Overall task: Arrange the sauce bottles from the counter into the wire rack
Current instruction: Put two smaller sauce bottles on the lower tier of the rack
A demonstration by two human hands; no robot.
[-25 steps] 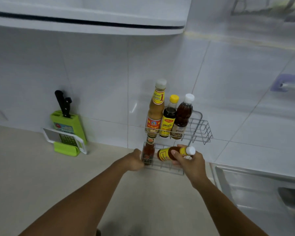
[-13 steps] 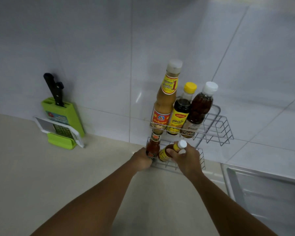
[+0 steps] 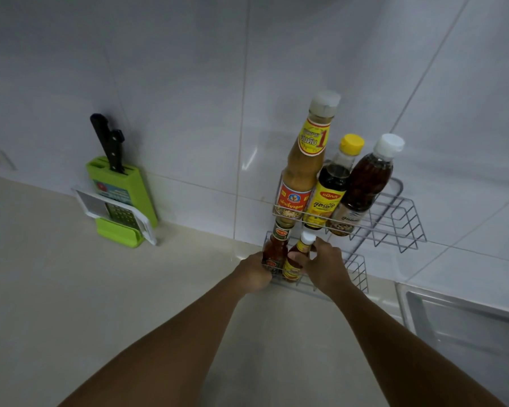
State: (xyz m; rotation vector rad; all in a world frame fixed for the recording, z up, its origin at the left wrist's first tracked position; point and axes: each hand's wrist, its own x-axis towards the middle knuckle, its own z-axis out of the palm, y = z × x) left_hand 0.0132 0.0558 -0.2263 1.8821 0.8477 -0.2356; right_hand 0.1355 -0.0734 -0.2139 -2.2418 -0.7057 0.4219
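Note:
A two-tier wire rack (image 3: 394, 218) stands against the tiled wall. Its upper tier holds a tall tan sauce bottle (image 3: 303, 168), a dark bottle with a yellow cap (image 3: 331, 183) and a brown bottle with a white cap (image 3: 365, 183). In the lower tier a small red sauce bottle (image 3: 275, 249) stands upright at the left. Beside it a small yellow-labelled bottle with a white cap (image 3: 296, 259) stands nearly upright, gripped by my right hand (image 3: 326, 267). My left hand (image 3: 254, 270) is closed on the lower tier's front left corner, next to the red bottle.
A green knife block (image 3: 121, 198) with black-handled knives and a grater leaning on it stands at the wall to the left. A steel sink (image 3: 465, 327) lies to the right of the rack. Beige counter (image 3: 100, 304) spreads in front.
My right hand has turned the yellow-labelled bottle from lying sideways to nearly upright and set it down in the lower tier beside the red bottle. The camera has moved closer.

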